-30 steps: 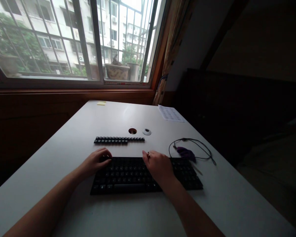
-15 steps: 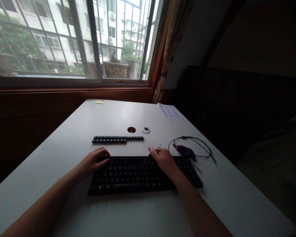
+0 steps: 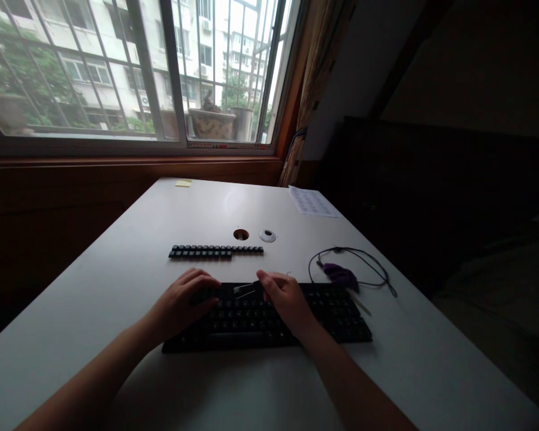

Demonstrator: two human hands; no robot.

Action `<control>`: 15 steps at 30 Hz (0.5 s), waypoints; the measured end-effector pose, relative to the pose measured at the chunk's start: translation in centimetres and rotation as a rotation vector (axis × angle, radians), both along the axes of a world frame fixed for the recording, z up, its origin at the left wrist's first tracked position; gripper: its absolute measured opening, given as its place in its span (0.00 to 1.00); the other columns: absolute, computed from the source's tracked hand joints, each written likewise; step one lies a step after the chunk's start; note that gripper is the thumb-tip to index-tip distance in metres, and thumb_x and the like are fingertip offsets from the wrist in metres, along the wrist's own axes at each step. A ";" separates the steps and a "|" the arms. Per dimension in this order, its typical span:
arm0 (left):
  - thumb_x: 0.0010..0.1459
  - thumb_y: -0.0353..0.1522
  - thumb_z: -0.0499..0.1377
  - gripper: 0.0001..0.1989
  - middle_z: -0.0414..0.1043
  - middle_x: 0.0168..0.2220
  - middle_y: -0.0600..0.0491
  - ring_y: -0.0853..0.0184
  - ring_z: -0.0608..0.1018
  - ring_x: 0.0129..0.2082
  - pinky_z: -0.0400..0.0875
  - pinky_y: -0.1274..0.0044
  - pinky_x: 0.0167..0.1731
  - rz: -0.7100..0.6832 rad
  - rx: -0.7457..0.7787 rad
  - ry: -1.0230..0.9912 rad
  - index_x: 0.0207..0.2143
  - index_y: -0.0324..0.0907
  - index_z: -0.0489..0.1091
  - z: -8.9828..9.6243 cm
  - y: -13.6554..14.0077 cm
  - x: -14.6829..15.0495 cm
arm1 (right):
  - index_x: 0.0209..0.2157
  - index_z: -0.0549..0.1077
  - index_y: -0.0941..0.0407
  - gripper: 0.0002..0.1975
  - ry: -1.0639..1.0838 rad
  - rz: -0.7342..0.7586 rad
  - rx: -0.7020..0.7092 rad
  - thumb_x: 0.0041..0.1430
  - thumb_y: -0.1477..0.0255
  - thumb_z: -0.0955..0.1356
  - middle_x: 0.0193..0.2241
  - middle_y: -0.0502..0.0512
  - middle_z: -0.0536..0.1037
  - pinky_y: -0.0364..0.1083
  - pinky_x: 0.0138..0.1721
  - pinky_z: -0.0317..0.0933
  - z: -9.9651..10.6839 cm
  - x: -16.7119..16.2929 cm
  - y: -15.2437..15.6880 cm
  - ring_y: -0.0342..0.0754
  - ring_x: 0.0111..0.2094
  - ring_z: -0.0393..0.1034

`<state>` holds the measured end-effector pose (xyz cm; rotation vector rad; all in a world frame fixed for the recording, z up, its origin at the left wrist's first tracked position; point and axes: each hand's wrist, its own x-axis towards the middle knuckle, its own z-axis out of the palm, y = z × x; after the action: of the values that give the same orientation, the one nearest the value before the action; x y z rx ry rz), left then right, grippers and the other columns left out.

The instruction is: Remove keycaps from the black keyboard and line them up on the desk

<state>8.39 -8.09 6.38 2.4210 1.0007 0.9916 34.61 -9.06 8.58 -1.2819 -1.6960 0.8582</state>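
A black keyboard (image 3: 251,340) lies across the near part of the white desk. My right hand (image 3: 287,299) is closed around a wire keycap puller (image 3: 246,290), whose thin metal wires point left over the upper key rows. Whether a keycap sits between the wire ends is too small to tell. My left hand (image 3: 184,302) rests over the keyboard's upper left, thumb and fingers apart, and covers the keys beneath. Behind the keyboard, loose black keycaps (image 3: 202,251) are lined up in two rows, the back one longer.
On the right lie a looped black cable (image 3: 379,272), a purple cloth-like piece (image 3: 341,275) and a thin stick-like item (image 3: 362,303). A round cable hole (image 3: 241,234) and its white cover (image 3: 268,236) are further back. Printed paper (image 3: 314,202) and yellow sticky notes (image 3: 184,183) lie near the far edge.
My right hand has moved left along the keyboard with the keycap puller, its wires now more plainly in view. My left hand has slid right, further over the keys.
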 end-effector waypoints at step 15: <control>0.60 0.31 0.60 0.09 0.71 0.38 0.50 0.67 0.75 0.34 0.73 0.75 0.34 -0.044 -0.110 -0.099 0.44 0.43 0.69 0.5 -1.1 1.2 | 0.20 0.67 0.57 0.27 0.238 0.135 -0.249 0.62 0.50 0.62 0.17 0.48 0.65 0.41 0.20 0.49 -1.5 -1.9 -0.6 0.39 0.18 0.55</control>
<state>9.62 -9.20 6.86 2.2725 0.9383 1.0035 32.72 -9.71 7.12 -1.1808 -1.5336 1.2824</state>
